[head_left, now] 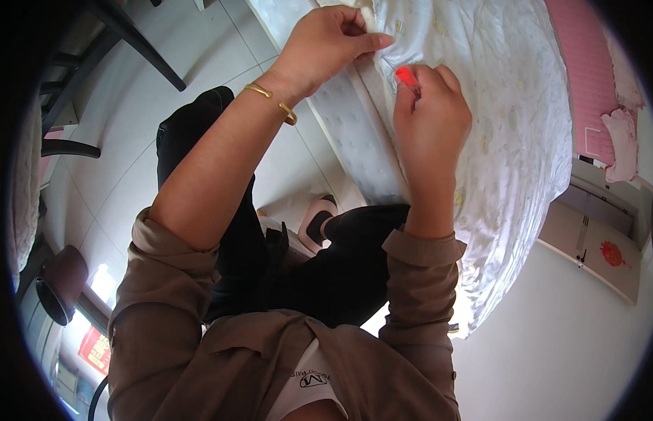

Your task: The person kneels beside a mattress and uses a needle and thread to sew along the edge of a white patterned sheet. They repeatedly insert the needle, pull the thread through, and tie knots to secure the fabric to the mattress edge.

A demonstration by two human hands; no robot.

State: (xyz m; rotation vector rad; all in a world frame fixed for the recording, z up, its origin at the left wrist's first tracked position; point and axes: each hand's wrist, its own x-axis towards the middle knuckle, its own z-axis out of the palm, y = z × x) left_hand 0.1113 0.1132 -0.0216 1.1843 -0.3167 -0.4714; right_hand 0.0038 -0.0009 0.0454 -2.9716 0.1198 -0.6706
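Observation:
A shiny white quilt (509, 133) with a faint yellowish print lies over the white mattress (358, 133). At its far left edge is my left hand (326, 45), with thumb and fingers pinched on the quilt's pale border. Just to the right and nearer, my right hand (435, 105) is closed round a small tool with a bright orange-red end (405, 76). That end sticks out past the thumb; the rest of the tool is hidden in the fist, so its kind does not show. The right hand is over the quilt, close to its edge.
A dark-legged chair (147, 49) stands at the far left on the tiled floor (123, 182). Pink bedding (583, 84) lies beyond the quilt at the right. Near the right rim is a pale door (593, 245) with a red decoration. A brown bin (63, 281) shows lower left.

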